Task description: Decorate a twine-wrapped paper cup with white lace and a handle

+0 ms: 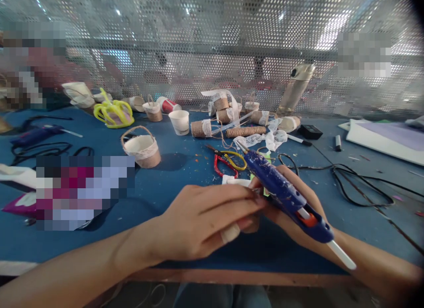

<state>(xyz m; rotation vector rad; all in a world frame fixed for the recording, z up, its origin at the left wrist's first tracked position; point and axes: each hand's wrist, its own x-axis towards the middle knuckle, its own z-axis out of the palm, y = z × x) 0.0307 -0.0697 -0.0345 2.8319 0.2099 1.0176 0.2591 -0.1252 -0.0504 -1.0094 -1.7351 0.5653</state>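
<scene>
My right hand [303, 191] is wrapped around a blue hot glue gun [274, 177]. Its metal nozzle points up and to the left, and a white glue stick [342, 255] sticks out of the back. My left hand [205, 219] meets the right one by the gun's handle, its fingers bent together. A whitish bit [231, 233] shows under those fingers; what they hold is mostly hidden. Just beyond the hands lie scissors [232, 162] with red and yellow handles. A white piece [235, 180] shows behind my left fingers.
A small basket [144, 151] with a twine handle stands at left. Farther back are a white paper cup [180, 122], a twine roll [245, 131], lace [265, 138] and several wrapped cups. Another glue gun [38, 133] lies left. Black cable [344, 184] loops at right, before a bottle [296, 89].
</scene>
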